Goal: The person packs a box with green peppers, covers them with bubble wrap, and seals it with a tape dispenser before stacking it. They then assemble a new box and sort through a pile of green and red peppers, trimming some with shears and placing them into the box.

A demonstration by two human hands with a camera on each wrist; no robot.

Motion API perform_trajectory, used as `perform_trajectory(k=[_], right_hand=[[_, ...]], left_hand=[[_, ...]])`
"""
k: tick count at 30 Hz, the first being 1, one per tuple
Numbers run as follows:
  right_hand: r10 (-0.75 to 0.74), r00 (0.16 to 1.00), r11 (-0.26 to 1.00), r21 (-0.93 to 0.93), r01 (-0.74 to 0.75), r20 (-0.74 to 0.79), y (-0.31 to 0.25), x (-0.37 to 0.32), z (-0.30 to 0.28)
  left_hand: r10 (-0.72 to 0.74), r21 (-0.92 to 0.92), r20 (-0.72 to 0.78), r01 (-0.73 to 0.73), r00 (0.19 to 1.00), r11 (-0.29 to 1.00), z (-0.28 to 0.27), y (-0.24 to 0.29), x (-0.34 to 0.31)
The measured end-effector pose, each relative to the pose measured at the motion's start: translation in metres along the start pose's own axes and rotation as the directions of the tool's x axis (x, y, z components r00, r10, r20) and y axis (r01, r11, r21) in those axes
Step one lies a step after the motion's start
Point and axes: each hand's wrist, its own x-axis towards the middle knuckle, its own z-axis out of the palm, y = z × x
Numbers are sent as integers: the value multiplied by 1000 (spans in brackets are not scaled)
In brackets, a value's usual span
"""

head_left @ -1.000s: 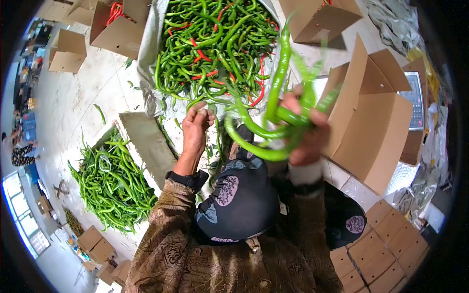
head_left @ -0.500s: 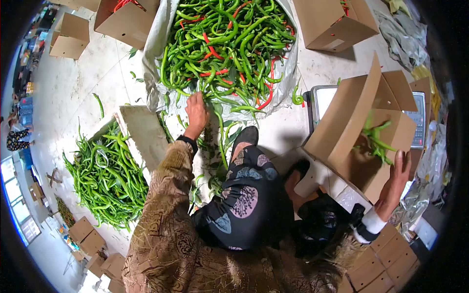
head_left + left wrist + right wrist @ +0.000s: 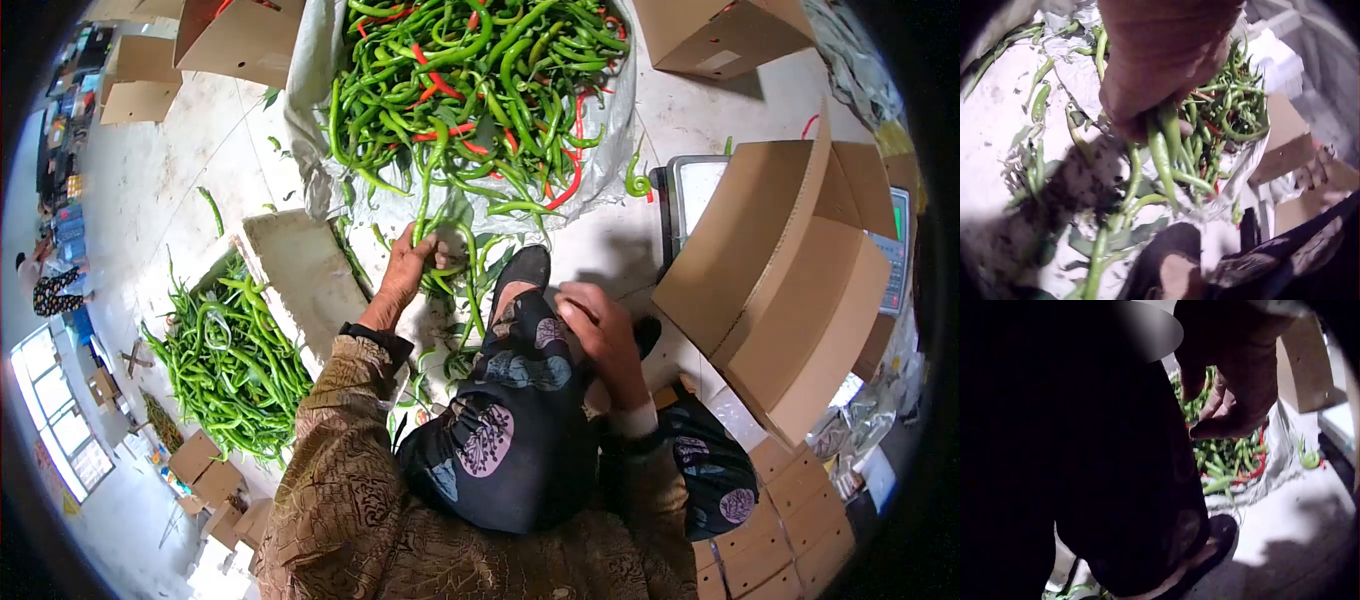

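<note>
The left hand (image 3: 408,268) grips green peppers at the near edge of a large pepper heap (image 3: 470,90) on a pale sheet (image 3: 305,130). In the left wrist view, pepper tips (image 3: 1161,156) stick out below the curled fingers of that hand (image 3: 1166,69). Above the person's knee is the right hand (image 3: 603,335), holding nothing, its fingers loosely bent. The right wrist view shows this hand (image 3: 1235,394) in shadow, thumb and fingers apart, with the heap beyond. An open carton (image 3: 760,240) stands to the right; its bottom is hidden.
A foam box (image 3: 305,265) and a second pile of green peppers (image 3: 235,370) lie at left. Beneath the open carton is a scale (image 3: 690,190). Flat cartons (image 3: 790,510) are stacked at lower right, and another carton (image 3: 725,35) stands at the upper right. A shoe (image 3: 522,272) is near the heap.
The right hand held several green peppers, released them at the open carton and came back empty over the knee. The left hand stayed by the heap and now grips peppers.
</note>
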Motion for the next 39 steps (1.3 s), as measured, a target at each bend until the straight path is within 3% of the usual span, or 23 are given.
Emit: perform_trajectory(k=[3, 5, 8, 9, 10, 12, 13, 15, 17, 18, 20, 21, 23, 24, 25, 26, 28, 31, 33, 35, 37, 38, 39], right_hand=[[131, 984, 984, 105, -144, 122, 48, 28, 17], [63, 990, 980, 181, -85, 126, 37, 41, 27], [229, 934, 903, 298, -309, 273, 36, 69, 47], [190, 915, 900, 309, -308, 356, 42, 80, 53], [240, 885, 835, 379, -398, 399, 44, 85, 58], [343, 833, 667, 512, -541, 434, 46, 96, 69], [334, 835, 671, 512, -537, 438, 52, 98, 73], [255, 922, 571, 725, -386, 290, 71, 101, 81], [209, 907, 542, 729, -419, 365, 76, 101, 71], [250, 927, 593, 712, -375, 280, 57, 97, 62], [255, 963, 638, 734, -232, 84, 50, 100, 53], [225, 974, 696, 704, -140, -29, 57, 102, 45], [132, 991, 680, 725, -109, 25, 27, 99, 12], [152, 988, 729, 677, -102, -15, 15, 96, 2], [165, 985, 773, 627, -94, -55, 9, 96, -7], [104, 992, 791, 610, -43, -65, 11, 100, -16], [38, 999, 731, 681, -51, 34, 10, 100, -29], [-13, 984, 668, 734, -124, 178, -5, 97, -39], [199, 975, 919, 364, -150, -100, -15, 93, -39], [133, 982, 868, 494, -49, -136, 17, 106, -46], [258, 906, 871, 486, -68, -336, 25, 118, -45], [222, 927, 901, 426, -76, -304, 25, 124, -43], [263, 952, 826, 546, -138, -158, 32, 128, -40]], left_hand=[[-6, -186, 116, 27, 993, 982, 19, 16, -18], [7, -366, 291, 105, 957, 925, 37, 18, -34], [-125, -287, 193, 178, 973, 941, 86, 32, -60], [-110, -314, 184, 164, 977, 935, 97, 30, -62], [-48, -77, 196, 64, 979, 995, 99, 27, -60], [160, 326, 208, -222, 965, 919, 98, 14, -52], [306, 477, 221, -376, 926, 794, 97, 11, -49], [303, 581, 333, -447, 893, 680, 97, 25, -47], [194, 615, 385, -408, 902, 675, 102, 44, -44], [198, 615, 387, -412, 901, 672, 105, 60, -42], [-181, 857, 408, -307, 895, 414, 117, 106, -43], [149, 678, 572, -567, 807, 468, 99, 96, -30], [456, 677, 410, -599, 790, 428, 78, 127, -5], [666, 717, 396, -666, 632, 205, 58, 145, 19], [716, 768, 308, -608, 627, 202, 37, 168, 37], [727, 778, 157, -537, 668, 326, 21, 190, 49], [830, 815, 144, -541, 538, 209, -43, 198, 115], [738, 779, 83, -505, 670, 371, -6, 227, 76], [632, 711, 187, -547, 752, 441, 18, 195, 58], [673, 750, 411, -647, 616, 135, 34, 140, 60], [538, 787, 382, -570, 751, 237, 38, 92, 71], [616, 794, 363, -578, 699, 188, 46, 82, 75], [588, 835, 338, -522, 735, 173, 48, 79, 84]])
